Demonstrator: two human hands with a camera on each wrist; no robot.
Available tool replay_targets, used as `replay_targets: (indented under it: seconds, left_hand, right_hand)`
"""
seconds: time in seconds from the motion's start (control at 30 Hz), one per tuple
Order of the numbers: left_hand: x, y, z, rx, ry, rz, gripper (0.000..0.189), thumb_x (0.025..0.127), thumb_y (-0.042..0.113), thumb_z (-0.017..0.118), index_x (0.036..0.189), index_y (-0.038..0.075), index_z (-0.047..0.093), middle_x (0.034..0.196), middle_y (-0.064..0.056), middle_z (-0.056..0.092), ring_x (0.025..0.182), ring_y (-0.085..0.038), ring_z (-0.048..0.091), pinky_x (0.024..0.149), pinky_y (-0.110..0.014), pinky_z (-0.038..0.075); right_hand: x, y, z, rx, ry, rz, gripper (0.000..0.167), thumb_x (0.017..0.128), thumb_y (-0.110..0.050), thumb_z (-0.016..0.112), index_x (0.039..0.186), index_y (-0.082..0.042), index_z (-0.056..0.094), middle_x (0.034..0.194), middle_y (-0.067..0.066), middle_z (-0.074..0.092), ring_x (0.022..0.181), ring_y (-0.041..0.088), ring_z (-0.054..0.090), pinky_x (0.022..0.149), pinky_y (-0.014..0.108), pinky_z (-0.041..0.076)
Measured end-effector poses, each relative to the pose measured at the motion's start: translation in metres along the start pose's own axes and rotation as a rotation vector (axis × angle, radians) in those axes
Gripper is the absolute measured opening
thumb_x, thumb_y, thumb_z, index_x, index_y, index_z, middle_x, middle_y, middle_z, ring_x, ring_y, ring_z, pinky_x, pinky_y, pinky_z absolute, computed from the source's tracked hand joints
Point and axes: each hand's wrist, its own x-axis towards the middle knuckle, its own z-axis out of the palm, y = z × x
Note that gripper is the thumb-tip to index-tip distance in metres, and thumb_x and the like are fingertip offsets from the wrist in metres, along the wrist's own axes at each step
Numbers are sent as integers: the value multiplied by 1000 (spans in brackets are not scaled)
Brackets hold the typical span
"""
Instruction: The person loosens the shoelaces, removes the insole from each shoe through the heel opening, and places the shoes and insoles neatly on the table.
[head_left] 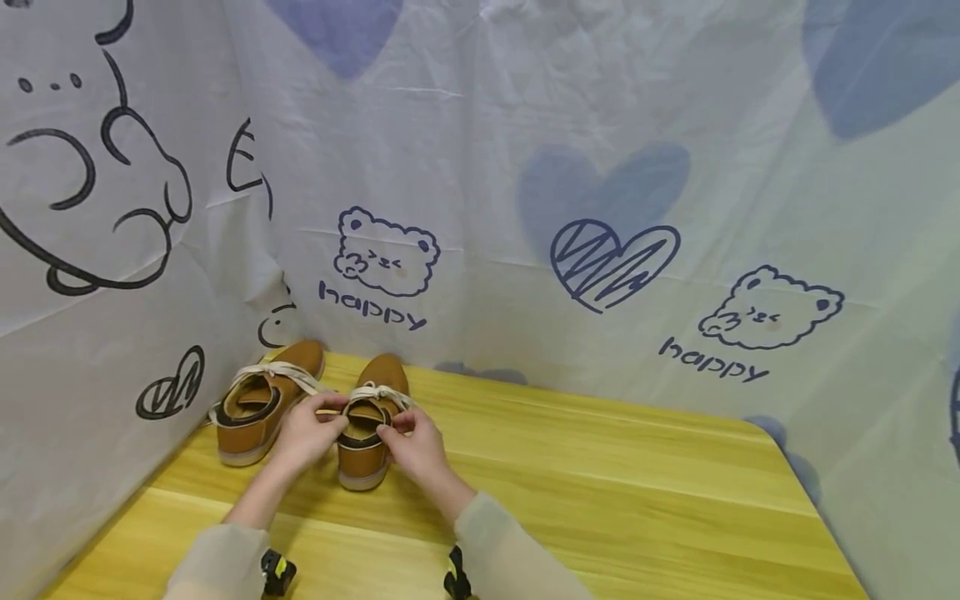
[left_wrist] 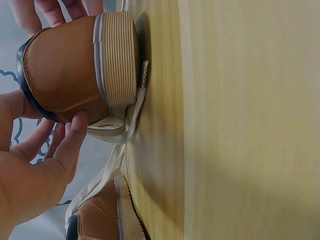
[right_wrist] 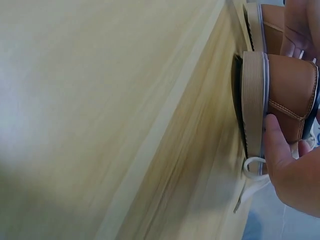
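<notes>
A brown lace-up shoe (head_left: 363,463) with a dark collar and pale ridged sole stands on the wooden table, toe toward the back cloth. My left hand (head_left: 307,433) pinches its collar on the left, thumb at the rim and fingers against the outside. On the opposite side my right hand (head_left: 417,443) grips the collar, with its forefinger along the shoe's side in the right wrist view. White laces (head_left: 381,392) lie over the tongue, their loops hanging at the sides. Close on the left stands the matching shoe (head_left: 242,440), its laces (head_left: 288,373) trailing toward my left hand.
The yellow wood-grain tabletop (head_left: 600,467) stretches to the right and ends at a rounded corner. White cloth (head_left: 480,167) printed with hearts and bears hangs behind it and along the left. Dark clips (head_left: 277,573) show under the sleeves.
</notes>
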Motion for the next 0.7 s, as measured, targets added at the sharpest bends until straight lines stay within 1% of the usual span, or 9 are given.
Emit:
replay_targets:
  seconds: [0.17,0.3,0.37,0.5,0.6,0.7]
  left_hand:
    - [-3,1,6,-59,-30,-13,40,96,8,62,134,-1,63,136,-23,60,121,-39,64,82,-33,58]
    - [-6,7,13,-107,-57,-24,41,94,7,62,135,-1,61,134,-23,59,120,-38,64,80,-34,61]
    - [-7,11,17,-124,-70,-18,40,94,6,63,133,-3,60,132,-23,60,118,-38,65,80,-34,62]
    - [-12,18,25,-106,-84,8,37,94,7,70,129,-3,62,128,-23,60,112,-36,67,79,-35,62]
    - [-15,23,31,-77,-88,24,36,93,9,75,125,-2,65,128,-22,58,107,-32,68,78,-34,60]
    - [-18,28,38,-72,-102,34,36,91,10,79,122,-1,66,129,-22,57,103,-28,68,78,-33,59]
  right_hand:
    - [-2,2,-10,2,-10,28,28,96,-16,73,118,1,65,103,8,63,78,15,66,74,40,64]
    - [-5,2,-23,11,-23,32,30,96,-15,71,121,1,65,107,9,63,75,16,68,75,42,64]
    - [-7,3,-30,14,-25,25,30,95,-13,70,121,2,65,109,11,64,75,17,68,77,43,64]
    - [-11,6,-46,14,-23,14,29,95,-10,67,121,3,66,113,14,64,77,19,70,79,45,63]
    - [-14,8,-59,6,-36,13,29,95,-10,66,122,3,67,115,15,64,80,20,71,80,45,63]
    - [-18,10,-71,-20,-55,7,29,96,-11,65,123,2,67,116,15,64,82,20,70,80,45,63]
